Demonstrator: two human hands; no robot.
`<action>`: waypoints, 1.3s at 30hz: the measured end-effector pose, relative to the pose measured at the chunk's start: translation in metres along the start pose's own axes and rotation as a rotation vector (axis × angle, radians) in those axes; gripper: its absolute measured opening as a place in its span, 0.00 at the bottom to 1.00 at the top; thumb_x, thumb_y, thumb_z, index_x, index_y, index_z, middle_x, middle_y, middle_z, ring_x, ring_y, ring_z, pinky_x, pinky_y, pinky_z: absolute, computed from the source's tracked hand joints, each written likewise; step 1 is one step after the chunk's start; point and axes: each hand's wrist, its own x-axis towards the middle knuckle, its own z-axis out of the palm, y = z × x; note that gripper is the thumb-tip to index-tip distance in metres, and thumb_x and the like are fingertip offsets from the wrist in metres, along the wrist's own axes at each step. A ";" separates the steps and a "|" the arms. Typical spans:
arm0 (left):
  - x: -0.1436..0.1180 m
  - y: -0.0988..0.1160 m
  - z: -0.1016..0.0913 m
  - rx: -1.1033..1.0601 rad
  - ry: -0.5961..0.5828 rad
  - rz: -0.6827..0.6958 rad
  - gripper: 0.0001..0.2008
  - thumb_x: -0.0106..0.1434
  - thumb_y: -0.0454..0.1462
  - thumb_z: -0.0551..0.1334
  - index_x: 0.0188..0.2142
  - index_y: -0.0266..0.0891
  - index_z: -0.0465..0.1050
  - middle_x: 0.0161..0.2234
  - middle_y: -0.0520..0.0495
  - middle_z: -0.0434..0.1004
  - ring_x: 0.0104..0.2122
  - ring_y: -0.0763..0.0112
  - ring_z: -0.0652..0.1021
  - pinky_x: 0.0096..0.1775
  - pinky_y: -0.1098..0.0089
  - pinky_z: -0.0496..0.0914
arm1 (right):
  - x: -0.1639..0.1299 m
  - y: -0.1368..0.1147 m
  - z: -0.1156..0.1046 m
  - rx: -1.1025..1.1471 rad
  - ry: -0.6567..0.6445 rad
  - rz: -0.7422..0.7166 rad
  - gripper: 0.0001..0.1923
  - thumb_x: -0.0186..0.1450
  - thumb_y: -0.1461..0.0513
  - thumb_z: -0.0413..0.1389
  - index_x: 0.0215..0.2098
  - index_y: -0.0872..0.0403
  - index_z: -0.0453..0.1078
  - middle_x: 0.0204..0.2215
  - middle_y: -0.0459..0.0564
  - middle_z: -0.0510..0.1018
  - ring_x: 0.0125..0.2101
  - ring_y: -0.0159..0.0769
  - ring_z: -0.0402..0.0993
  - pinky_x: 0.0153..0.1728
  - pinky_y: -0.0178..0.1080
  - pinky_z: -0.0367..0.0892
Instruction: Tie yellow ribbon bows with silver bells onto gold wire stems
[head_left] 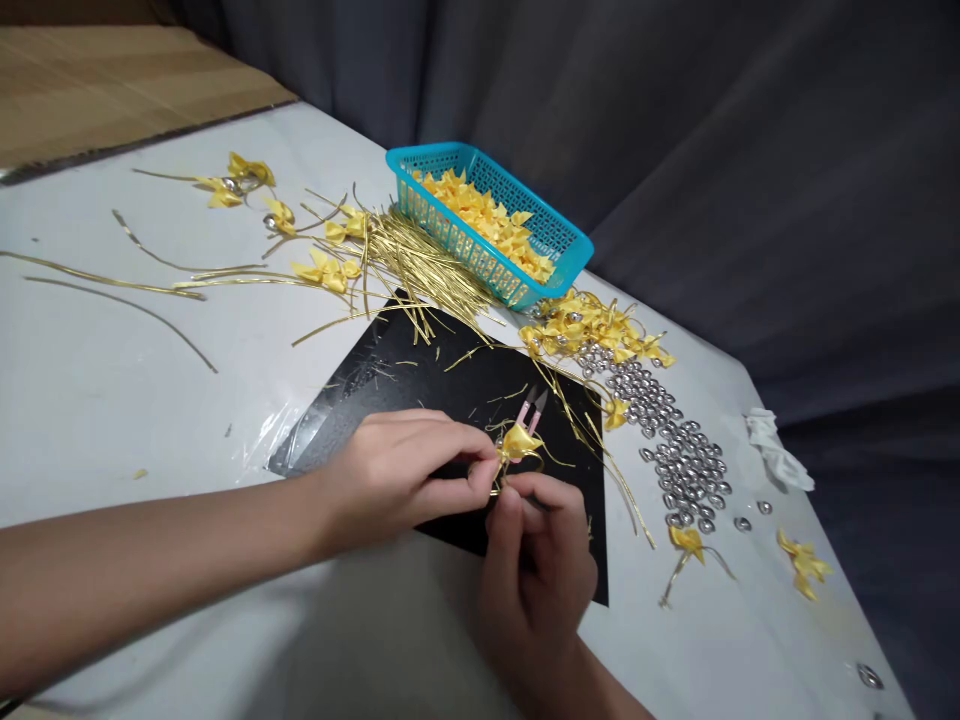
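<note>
Over a black mat, my two hands meet at a small yellow ribbon bow with gold cord around it. My left hand pinches the bow's left side between thumb and fingertips. Just below it, my right hand is closed, thumb against forefinger, on the gold cord that hangs from the bow. The exact grip of the fingertips is partly hidden. Right behind the bow lies a pair of thread snips with pink handles and dark blades pointing away.
A turquoise basket of yellow bows stands at the back. Beside it lie a bundle of gold cords and a heap of corded bows. Silver bells or beads spread to the right. A cardboard sheet is at far left.
</note>
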 end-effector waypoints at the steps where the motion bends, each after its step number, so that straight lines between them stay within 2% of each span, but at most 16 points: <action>1: 0.000 -0.001 0.001 0.000 0.004 -0.011 0.02 0.56 0.31 0.63 0.29 0.37 0.72 0.24 0.56 0.78 0.24 0.83 0.75 0.31 0.84 0.67 | 0.001 0.000 0.000 -0.014 0.002 -0.006 0.06 0.65 0.70 0.47 0.40 0.55 0.60 0.21 0.40 0.67 0.16 0.20 0.60 0.18 0.24 0.57; 4: 0.000 -0.003 0.003 -0.021 0.000 -0.052 0.02 0.54 0.30 0.63 0.27 0.37 0.72 0.22 0.56 0.77 0.22 0.82 0.74 0.30 0.84 0.68 | 0.004 0.000 0.000 -0.070 0.007 -0.024 0.04 0.65 0.69 0.47 0.38 0.56 0.60 0.18 0.38 0.64 0.14 0.19 0.57 0.16 0.23 0.54; 8: 0.004 -0.005 0.003 -0.126 -0.071 -0.173 0.03 0.52 0.29 0.62 0.26 0.36 0.73 0.21 0.55 0.76 0.20 0.82 0.74 0.26 0.84 0.68 | 0.006 0.000 -0.001 -0.146 0.012 -0.035 0.03 0.66 0.68 0.47 0.37 0.56 0.60 0.15 0.37 0.62 0.12 0.19 0.54 0.14 0.23 0.50; 12: 0.010 -0.004 0.002 -0.239 -0.128 -0.285 0.03 0.51 0.28 0.62 0.25 0.34 0.73 0.20 0.55 0.76 0.20 0.82 0.74 0.26 0.85 0.69 | 0.008 0.001 -0.001 -0.181 0.015 -0.046 0.02 0.66 0.67 0.47 0.37 0.56 0.60 0.14 0.37 0.62 0.11 0.19 0.55 0.14 0.23 0.51; 15: 0.011 -0.005 0.002 -0.277 -0.151 -0.313 0.03 0.52 0.28 0.61 0.25 0.34 0.73 0.21 0.54 0.76 0.20 0.83 0.74 0.26 0.87 0.68 | 0.008 0.002 0.000 -0.191 0.011 -0.043 0.03 0.66 0.68 0.47 0.37 0.56 0.60 0.15 0.37 0.64 0.12 0.20 0.56 0.14 0.23 0.52; 21: 0.005 -0.004 0.003 -0.205 -0.106 -0.234 0.03 0.54 0.30 0.61 0.27 0.36 0.73 0.21 0.55 0.76 0.20 0.83 0.74 0.26 0.85 0.68 | 0.005 0.003 0.001 -0.151 -0.013 -0.029 0.04 0.66 0.68 0.46 0.39 0.56 0.59 0.16 0.37 0.64 0.13 0.20 0.57 0.15 0.23 0.55; 26: -0.001 0.000 0.002 -0.095 -0.020 -0.108 0.02 0.56 0.31 0.62 0.28 0.37 0.71 0.22 0.56 0.76 0.21 0.83 0.74 0.27 0.84 0.67 | -0.002 0.004 0.003 -0.013 -0.059 0.020 0.07 0.67 0.69 0.43 0.43 0.54 0.57 0.24 0.43 0.69 0.21 0.24 0.67 0.22 0.26 0.64; 30: -0.003 0.005 -0.002 -0.116 -0.058 -0.010 0.03 0.59 0.32 0.60 0.29 0.38 0.70 0.24 0.55 0.77 0.24 0.83 0.75 0.31 0.85 0.67 | -0.006 0.004 0.005 0.008 -0.014 -0.017 0.07 0.67 0.69 0.44 0.43 0.54 0.58 0.28 0.45 0.69 0.26 0.26 0.69 0.27 0.28 0.67; 35: -0.002 0.009 -0.006 -0.114 -0.110 0.003 0.09 0.63 0.34 0.56 0.25 0.39 0.68 0.26 0.53 0.79 0.26 0.80 0.77 0.32 0.82 0.69 | -0.007 0.002 0.007 0.101 0.024 -0.026 0.07 0.68 0.69 0.44 0.42 0.54 0.57 0.31 0.46 0.69 0.31 0.26 0.70 0.32 0.28 0.68; 39: -0.003 0.008 -0.005 -0.100 -0.071 0.078 0.05 0.62 0.34 0.57 0.30 0.39 0.68 0.27 0.52 0.80 0.27 0.78 0.78 0.34 0.81 0.70 | -0.009 0.002 0.007 0.144 0.024 -0.018 0.07 0.68 0.69 0.44 0.43 0.53 0.57 0.33 0.47 0.69 0.32 0.25 0.69 0.35 0.29 0.68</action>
